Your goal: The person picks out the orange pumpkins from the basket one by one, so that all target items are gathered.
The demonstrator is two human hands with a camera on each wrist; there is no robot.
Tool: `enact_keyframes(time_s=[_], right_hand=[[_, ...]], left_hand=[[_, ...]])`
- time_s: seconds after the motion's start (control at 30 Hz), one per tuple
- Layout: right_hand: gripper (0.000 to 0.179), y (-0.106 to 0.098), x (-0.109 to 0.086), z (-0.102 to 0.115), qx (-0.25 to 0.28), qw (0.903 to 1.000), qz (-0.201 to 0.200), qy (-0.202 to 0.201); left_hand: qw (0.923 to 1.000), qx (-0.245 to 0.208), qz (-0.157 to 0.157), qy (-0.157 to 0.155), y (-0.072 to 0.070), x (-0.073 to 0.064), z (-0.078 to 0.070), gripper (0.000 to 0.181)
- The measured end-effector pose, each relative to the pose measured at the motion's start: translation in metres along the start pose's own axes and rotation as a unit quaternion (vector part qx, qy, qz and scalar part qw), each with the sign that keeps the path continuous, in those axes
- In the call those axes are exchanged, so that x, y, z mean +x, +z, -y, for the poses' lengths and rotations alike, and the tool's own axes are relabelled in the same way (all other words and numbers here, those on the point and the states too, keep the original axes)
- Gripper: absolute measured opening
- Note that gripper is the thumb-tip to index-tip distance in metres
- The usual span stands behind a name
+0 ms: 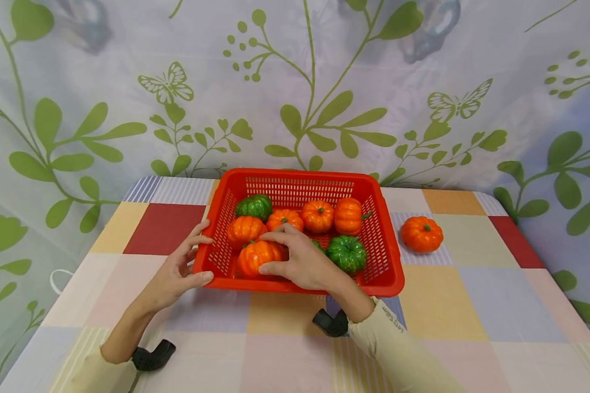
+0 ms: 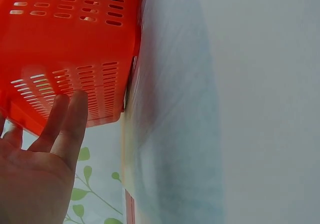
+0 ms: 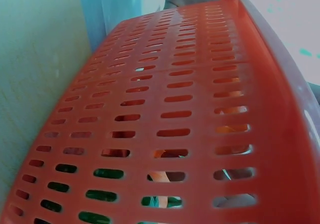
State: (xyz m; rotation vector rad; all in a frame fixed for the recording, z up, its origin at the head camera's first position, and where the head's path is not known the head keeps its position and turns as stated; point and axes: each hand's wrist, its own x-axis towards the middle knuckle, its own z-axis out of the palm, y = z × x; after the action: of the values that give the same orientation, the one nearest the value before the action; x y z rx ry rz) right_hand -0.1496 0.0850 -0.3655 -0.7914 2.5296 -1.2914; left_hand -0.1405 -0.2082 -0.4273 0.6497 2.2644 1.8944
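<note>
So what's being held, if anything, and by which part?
The right grip holds the front-left orange pumpkin by its right side; the left grip just touches the basket's rim.

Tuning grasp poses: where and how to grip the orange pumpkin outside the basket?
Likely from above, gripping the orange pumpkin across its ribbed sides: it sits squat and rounded, green stem roughly upward, and apart from the red basket, leaving room at both flanks.

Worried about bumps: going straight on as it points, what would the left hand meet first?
The red basket, at its left side; the left hand seems to touch it, depth unclear.
</note>
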Motion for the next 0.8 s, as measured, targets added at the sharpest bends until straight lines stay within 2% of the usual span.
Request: enact_keyframes(time_s=[0.37, 0.6, 0.8], right_hand=[[0.052, -0.002, 0.005, 0.000, 0.040, 0.9987, -0.027, -0.013], [0.050, -0.007, 0.003, -0.002, 0.098, 0.9949, -0.020, -0.010], [0.050, -0.013, -0.005, -0.002, 0.114, 0.9934, -0.015, -0.010]], left_hand=[[1.0000, -0.009, -0.003, 0.001, -0.001, 0.001, 0.000, 0.054], [0.9998, -0.016, 0.002, 0.009, -0.002, 0.001, 0.000, 0.056], [0.9997, -0.020, 0.005, 0.015, 0.000, 0.002, 0.000, 0.056]])
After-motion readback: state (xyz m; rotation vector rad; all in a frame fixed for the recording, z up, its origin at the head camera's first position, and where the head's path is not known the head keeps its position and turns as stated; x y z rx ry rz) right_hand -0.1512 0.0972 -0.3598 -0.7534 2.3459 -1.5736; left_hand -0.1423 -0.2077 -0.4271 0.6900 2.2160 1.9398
